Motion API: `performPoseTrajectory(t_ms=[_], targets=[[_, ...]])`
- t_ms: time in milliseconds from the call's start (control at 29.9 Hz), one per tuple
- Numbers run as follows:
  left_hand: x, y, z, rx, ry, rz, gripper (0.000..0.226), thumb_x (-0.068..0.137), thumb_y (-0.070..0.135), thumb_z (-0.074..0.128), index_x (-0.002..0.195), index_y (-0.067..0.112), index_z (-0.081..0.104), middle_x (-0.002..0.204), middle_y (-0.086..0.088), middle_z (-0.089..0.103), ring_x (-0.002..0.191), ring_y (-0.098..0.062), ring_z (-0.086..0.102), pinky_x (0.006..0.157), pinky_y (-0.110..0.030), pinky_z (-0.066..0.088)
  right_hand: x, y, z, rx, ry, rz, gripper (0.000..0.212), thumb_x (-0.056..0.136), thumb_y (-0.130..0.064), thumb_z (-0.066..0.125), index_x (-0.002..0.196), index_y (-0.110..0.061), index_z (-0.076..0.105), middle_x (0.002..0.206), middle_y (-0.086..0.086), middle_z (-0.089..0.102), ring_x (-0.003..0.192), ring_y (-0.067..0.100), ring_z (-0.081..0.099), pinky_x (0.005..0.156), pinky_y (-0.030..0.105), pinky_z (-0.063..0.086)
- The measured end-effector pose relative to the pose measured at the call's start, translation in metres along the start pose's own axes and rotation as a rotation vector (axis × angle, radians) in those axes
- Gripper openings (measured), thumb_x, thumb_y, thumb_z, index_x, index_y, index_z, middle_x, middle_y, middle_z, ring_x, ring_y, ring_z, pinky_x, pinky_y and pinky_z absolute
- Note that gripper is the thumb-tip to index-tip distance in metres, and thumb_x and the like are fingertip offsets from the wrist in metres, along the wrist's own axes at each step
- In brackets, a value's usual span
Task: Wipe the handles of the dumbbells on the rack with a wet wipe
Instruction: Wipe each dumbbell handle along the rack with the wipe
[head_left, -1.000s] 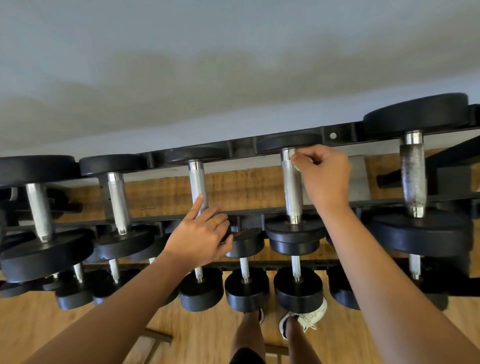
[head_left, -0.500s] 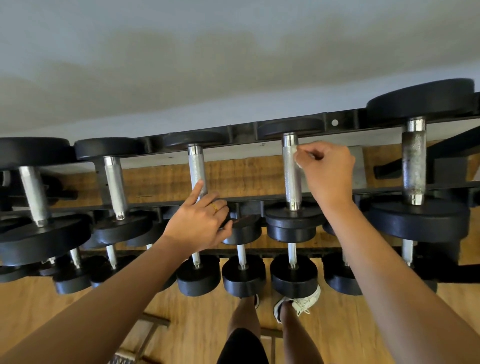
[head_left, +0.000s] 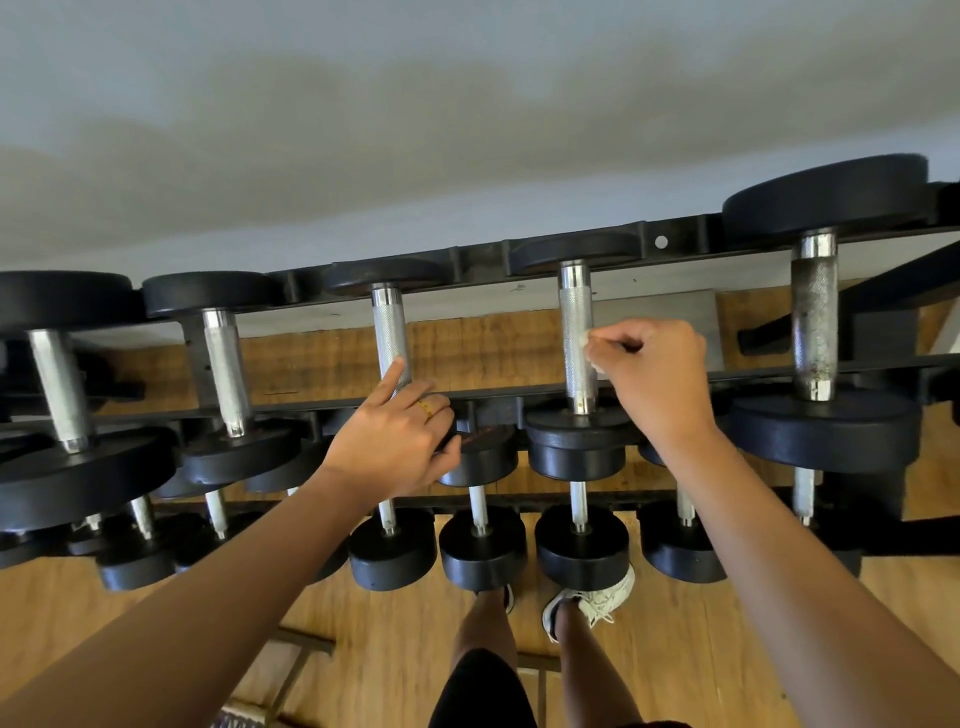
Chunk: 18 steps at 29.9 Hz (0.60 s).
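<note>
Black dumbbells with knurled steel handles lie across the top tier of a black rack (head_left: 675, 239). My right hand (head_left: 652, 379) is closed on a small white wet wipe (head_left: 586, 340) and presses it against the right side of one handle (head_left: 576, 338), about halfway down its length. My left hand (head_left: 395, 441) rests on the near end of the neighbouring dumbbell (head_left: 390, 332), index finger stretched along its handle, other fingers spread over the near weight. It holds nothing.
A bigger dumbbell with a rusty handle (head_left: 814, 317) lies to the right, more dumbbells (head_left: 226, 364) to the left. A lower tier holds several small dumbbells (head_left: 480, 540). Wooden floor (head_left: 395, 639), my legs and a white shoe (head_left: 592, 603) are below; a pale wall is behind.
My right hand has slid the wipe down the handle from its far end toward the middle. My left hand has stayed on the neighbouring dumbbell.
</note>
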<state>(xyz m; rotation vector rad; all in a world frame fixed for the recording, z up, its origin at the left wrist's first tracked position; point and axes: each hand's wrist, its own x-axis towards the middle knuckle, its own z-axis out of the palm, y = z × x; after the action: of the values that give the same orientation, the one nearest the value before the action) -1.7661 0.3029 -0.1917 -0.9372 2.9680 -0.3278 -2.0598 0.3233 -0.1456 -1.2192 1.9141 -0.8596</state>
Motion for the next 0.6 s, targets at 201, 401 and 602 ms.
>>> performPoseTrajectory(t_ms=[201,401,602], targets=[[0.002,0.000,-0.001,-0.031,-0.017,-0.007,0.039,0.099,0.038,0.050,0.096,0.011,0.079,0.103,-0.007,0.077,0.111,-0.027,0.069,0.117,-0.048,0.038,-0.028,0.017,-0.007,-0.084,-0.177,0.035,0.011,0.087,-0.014,0.075,0.097,-0.017,0.079,0.093,-0.007,0.076,0.080,-0.011,0.061,0.082,0.005,0.045],[0.002,0.000,0.000,-0.032,-0.025,-0.005,0.041,0.100,0.038,0.048,0.096,0.010,0.079,0.103,-0.008,0.077,0.111,-0.028,0.069,0.116,-0.050,0.040,-0.009,0.008,-0.009,-0.045,-0.111,0.035,0.010,0.087,-0.012,0.074,0.091,-0.018,0.080,0.082,-0.017,0.071,0.079,-0.006,0.066,0.086,0.018,0.053],[0.002,-0.001,0.001,-0.036,0.001,-0.005,0.040,0.100,0.038,0.049,0.094,0.010,0.078,0.101,-0.008,0.076,0.108,-0.028,0.069,0.116,-0.049,0.040,0.030,-0.017,0.013,0.099,0.250,-0.044,0.009,0.092,-0.020,0.070,0.096,-0.018,0.078,0.080,-0.008,0.073,0.073,0.005,0.067,0.079,0.033,0.058]])
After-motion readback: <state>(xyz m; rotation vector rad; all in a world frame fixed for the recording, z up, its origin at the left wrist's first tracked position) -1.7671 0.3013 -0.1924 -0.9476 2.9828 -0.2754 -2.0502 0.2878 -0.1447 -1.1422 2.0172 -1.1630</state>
